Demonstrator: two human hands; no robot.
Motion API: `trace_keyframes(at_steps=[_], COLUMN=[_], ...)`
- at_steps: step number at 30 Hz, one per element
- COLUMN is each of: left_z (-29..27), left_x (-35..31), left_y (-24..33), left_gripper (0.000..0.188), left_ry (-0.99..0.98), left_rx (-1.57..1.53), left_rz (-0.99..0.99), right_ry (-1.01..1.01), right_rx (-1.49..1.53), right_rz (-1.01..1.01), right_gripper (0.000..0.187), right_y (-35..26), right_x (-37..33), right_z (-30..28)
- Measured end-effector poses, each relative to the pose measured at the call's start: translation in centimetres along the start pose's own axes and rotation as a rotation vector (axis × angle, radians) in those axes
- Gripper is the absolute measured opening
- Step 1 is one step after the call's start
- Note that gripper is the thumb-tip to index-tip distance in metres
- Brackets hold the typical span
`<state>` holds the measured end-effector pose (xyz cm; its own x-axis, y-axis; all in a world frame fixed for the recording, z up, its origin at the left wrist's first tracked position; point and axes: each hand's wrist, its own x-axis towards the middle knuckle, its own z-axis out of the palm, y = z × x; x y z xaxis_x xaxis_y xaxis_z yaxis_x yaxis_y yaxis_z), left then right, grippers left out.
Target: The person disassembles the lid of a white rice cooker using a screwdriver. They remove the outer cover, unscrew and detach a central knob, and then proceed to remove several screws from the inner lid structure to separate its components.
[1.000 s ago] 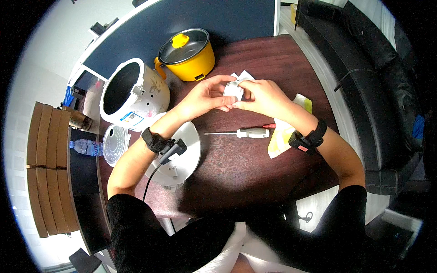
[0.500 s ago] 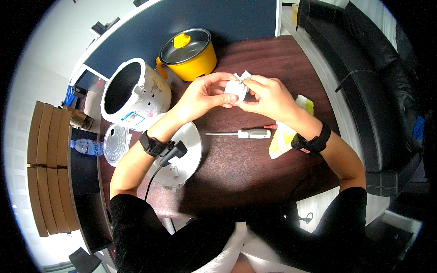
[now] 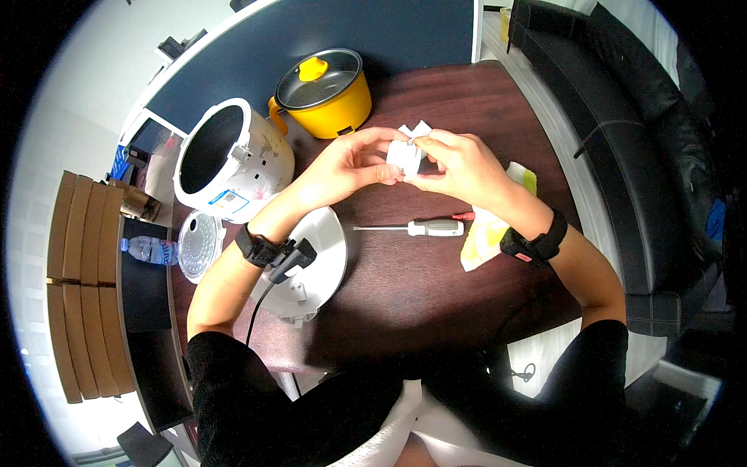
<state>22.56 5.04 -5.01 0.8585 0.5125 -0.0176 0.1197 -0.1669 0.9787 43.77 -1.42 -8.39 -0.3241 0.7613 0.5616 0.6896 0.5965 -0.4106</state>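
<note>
Between both hands, raised over the far middle of the table, is a small white plastic part (image 3: 403, 156) with prongs or tabs at its top; its exact kind does not show. My left hand (image 3: 358, 162) closes on its left side, thumb low and fingers above. My right hand (image 3: 459, 165) pinches its right side and upper edge. On the table below lies a screwdriver (image 3: 436, 227) with a grey-white handle, its shaft pointing left. Under my left forearm sits a round white lid (image 3: 320, 268), partly hidden by the wrist strap and its cable.
At the left stands an open white rice cooker body (image 3: 268, 167) beside a perforated round plate (image 3: 201, 245). Behind it is a yellow pot (image 3: 334, 109) with a glass lid. A yellow-white cloth (image 3: 478, 241) lies under my right forearm. A water bottle (image 3: 152, 251) rests further left.
The white part has turned slightly in my fingers, and my left thumb has slid a little left off its face. Everything on the table stays in place.
</note>
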Motion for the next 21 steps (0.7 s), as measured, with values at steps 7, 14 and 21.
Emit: trace_keyframes(at_steps=[7, 14, 21], left_z=[0.16, 0.1, -0.18], left_x=[-0.05, 0.03, -0.02], left_y=[0.1, -0.12, -0.42], left_gripper=[0.046, 0.044, 0.046], left_ry=[0.026, 0.037, 0.018], left_rx=[0.153, 0.024, 0.031], left_rz=[-0.009, 0.008, -0.003], right_ry=[-0.069, -0.05, -0.058], right_rx=[-0.022, -0.036, -0.05], right_rz=[-0.047, -0.002, -0.023], right_gripper=[0.042, 0.041, 0.041], right_y=[0.04, -0.04, -0.24], right_x=[0.44, 0.36, 0.47], right_z=[-0.51, -0.48, -0.4])
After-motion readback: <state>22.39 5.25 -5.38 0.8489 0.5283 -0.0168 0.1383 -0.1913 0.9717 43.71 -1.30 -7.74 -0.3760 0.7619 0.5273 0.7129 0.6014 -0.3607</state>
